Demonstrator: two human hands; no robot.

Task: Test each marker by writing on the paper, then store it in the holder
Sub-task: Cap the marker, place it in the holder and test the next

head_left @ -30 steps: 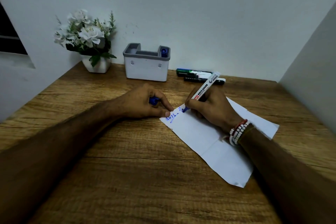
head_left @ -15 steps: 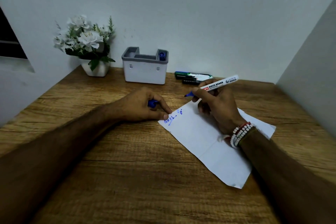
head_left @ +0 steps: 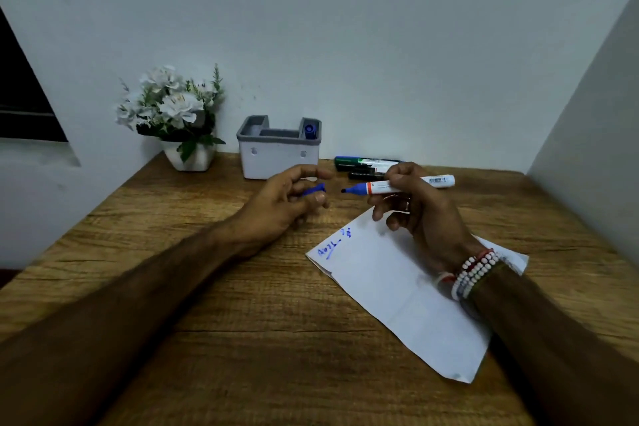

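My right hand point(head_left: 420, 214) grips an uncapped blue whiteboard marker point(head_left: 383, 187), held level above the table with its tip pointing left. My left hand point(head_left: 283, 206) is raised off the table and holds the marker's blue cap point(head_left: 315, 189), a short gap from the tip. The white paper point(head_left: 394, 290) lies under my right hand with blue scribbles near its top left corner. At the back stands the white and grey holder point(head_left: 278, 157) with one blue marker point(head_left: 308, 131) in its right slot. A green marker point(head_left: 363, 161) and a black marker point(head_left: 361, 175) lie right of the holder.
A white pot of white flowers point(head_left: 174, 114) stands at the back left corner of the wooden table point(head_left: 242, 339). Walls close in behind and on the right. A dark window opening is at the far left.
My right hand lifted the marker off the paper and turned it level, tip to the left. My left hand rose from the paper's corner and brought the cap toward the tip.
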